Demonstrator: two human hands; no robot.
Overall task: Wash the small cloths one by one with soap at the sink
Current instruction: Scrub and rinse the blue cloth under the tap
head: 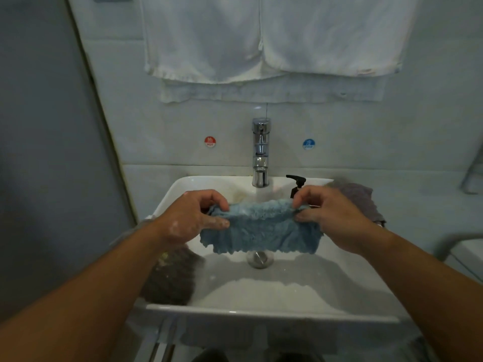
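Two hands (194,218) (330,218) on one blue cloth (261,231)

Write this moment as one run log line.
blue cloth held spread over sink | left hand pinches edge | right hand pinches edge

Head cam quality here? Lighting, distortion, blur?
Head view: dim, bluish light; wide-angle bend at the edges; glints on the faucet; blue cloth, left hand and right hand fairly sharp; dark cloth at the left of the sink lost in shadow.

The cloth (261,228) hangs above the sink (261,313) between left hand (193,218) and right hand (332,215), tap (260,152) behind.
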